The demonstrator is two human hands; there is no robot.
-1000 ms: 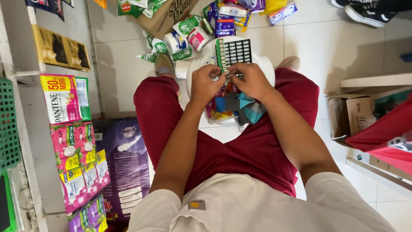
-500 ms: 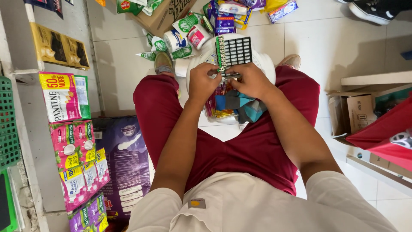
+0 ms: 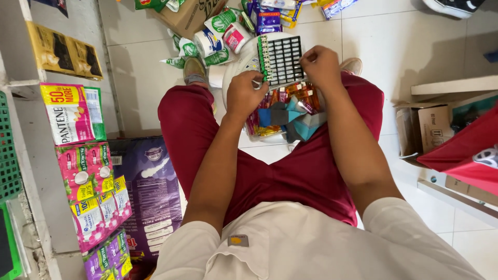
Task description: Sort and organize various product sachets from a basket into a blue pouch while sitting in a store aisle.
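Note:
A black grid card with a green strip down its left side point(image 3: 280, 58) stands over a white tub point(image 3: 236, 70) between my knees. My left hand point(image 3: 245, 95) pinches the card's lower left corner. My right hand point(image 3: 321, 65) is closed at the card's right edge, fingers bunched on it. Under the card lie several small orange and pink packets point(image 3: 295, 96) and a teal and grey cloth point(image 3: 293, 116), resting on my dark red trousers.
Sachet strips point(image 3: 85, 171) and a purple bag point(image 3: 150, 192) fill the shelf side at left. Rolls and packets point(image 3: 218, 36) litter the tiled floor ahead. A cardboard box point(image 3: 430, 135) and a red bag point(image 3: 461, 155) stand at right.
My right hand has moved up from the card's bottom edge to its right edge, uncovering the orange packets. The card sits slightly higher in view.

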